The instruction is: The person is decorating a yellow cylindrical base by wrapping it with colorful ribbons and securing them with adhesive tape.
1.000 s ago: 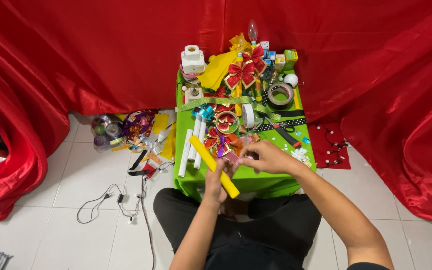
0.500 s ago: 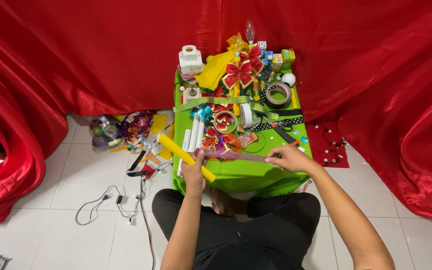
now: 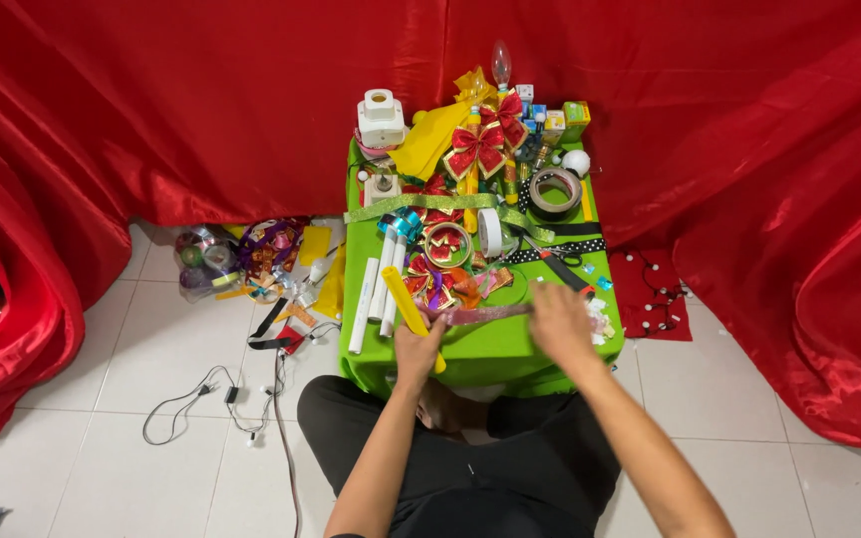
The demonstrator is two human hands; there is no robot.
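Both forearms are bare, with no sleeves, watch or rings visible. The left hand [image 3: 418,351] and right hand [image 3: 562,325] are ungloved. Black trousers [image 3: 470,468] cover the legs at six o'clock.

Bare green cloth is showing along the table's [image 3: 490,354] near edge, between the left hand [image 3: 417,349] and right hand [image 3: 560,324], leaving open room there. Farther back, bows [image 3: 478,144], tape rolls [image 3: 554,191] and white tubes [image 3: 376,294] are crowding the top. A stretched ribbon [image 3: 480,315] is barring the way between the hands.
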